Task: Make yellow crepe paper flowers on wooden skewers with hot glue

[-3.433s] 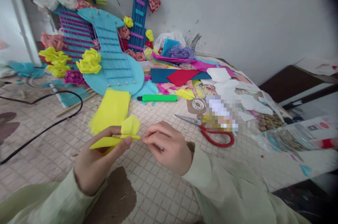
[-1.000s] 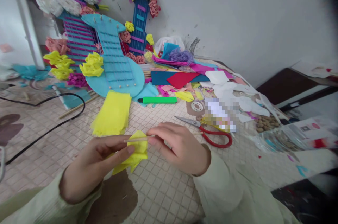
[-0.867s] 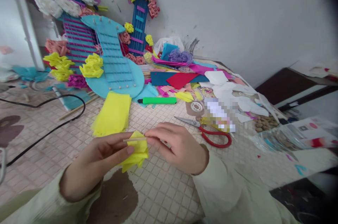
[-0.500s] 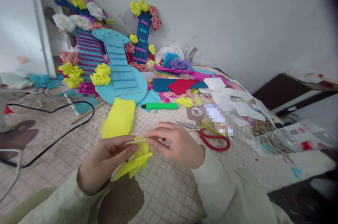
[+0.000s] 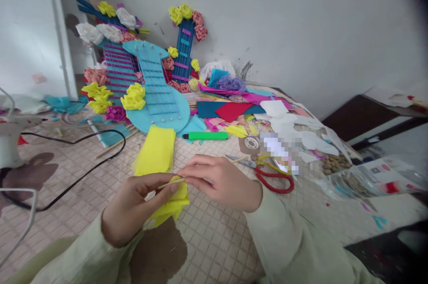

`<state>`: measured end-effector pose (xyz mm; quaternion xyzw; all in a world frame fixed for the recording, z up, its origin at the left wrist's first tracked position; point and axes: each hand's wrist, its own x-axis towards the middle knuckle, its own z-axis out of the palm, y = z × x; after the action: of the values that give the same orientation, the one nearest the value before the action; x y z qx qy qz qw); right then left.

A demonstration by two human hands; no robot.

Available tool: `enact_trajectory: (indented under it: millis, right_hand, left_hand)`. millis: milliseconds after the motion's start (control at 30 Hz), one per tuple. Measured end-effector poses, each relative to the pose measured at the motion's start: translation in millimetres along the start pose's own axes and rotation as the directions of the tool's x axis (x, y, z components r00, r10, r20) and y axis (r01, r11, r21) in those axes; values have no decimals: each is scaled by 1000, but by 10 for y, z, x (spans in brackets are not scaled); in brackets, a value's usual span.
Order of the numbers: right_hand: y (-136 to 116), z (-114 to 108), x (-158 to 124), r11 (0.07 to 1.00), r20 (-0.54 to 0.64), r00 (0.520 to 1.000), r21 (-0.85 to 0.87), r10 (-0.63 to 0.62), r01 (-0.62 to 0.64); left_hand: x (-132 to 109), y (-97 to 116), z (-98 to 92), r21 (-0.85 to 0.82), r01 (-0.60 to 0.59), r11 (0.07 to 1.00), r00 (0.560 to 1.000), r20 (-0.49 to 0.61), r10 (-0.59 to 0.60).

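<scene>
Between thumb and fingers my left hand (image 5: 132, 206) grips a thin wooden stick (image 5: 171, 183) together with a piece of yellow crepe paper (image 5: 179, 195). The paper lies against the stick and hangs below it in loose folds. At the stick's other end my right hand (image 5: 222, 181) is closed in a pinch, fingertips on the stick and the paper's edge. Just beyond the hands, a stack of yellow paper strips (image 5: 155, 148) lies on the table. Red-handled scissors (image 5: 274, 181) rest to the right of my right hand.
Behind stand a light-blue cardboard guitar (image 5: 155, 101) and a dark-blue neck (image 5: 183, 47) with paper flowers. A green marker (image 5: 207, 136), tape roll (image 5: 251, 142) and paper scraps (image 5: 284, 123) lie in the middle. A glue gun (image 5: 13, 137) and black cable (image 5: 88, 166) occupy the left.
My right fingertips have shifted slightly left along the stick, nearer my left hand. The yellow paper has turned and its folds hang closer together. The whole view has moved a little.
</scene>
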<state>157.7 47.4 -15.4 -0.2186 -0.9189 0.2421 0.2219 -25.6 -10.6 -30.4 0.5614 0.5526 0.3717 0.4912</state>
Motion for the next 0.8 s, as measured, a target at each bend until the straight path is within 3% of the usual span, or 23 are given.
enact_trajectory:
  millis: [167,333,433,667,800]
  right_hand:
    - [30,53,-41,999,-78,996,32,-41,44]
    - [20,74,-77,995,-99,992,-68,-75,68]
    - [-9,81,-88,996,-109,992,-68,-59,52]
    - [-38,149,-66,991,-218,972,112,92,-69]
    - [-32,196,-60,982,-267,952,155,151,-113]
  left_hand:
    - [6,-11,9,-51,6,999,1000,-12,-7]
    - [8,-26,21,-106,37,994,998,-47,-42]
    - [11,-35,12,-36,6,999,999,-44,-7]
    - [-15,-8,17,260,-115,959,988,-73,139]
    - [-34,-70,18,341,-129,931,986,-55,157]
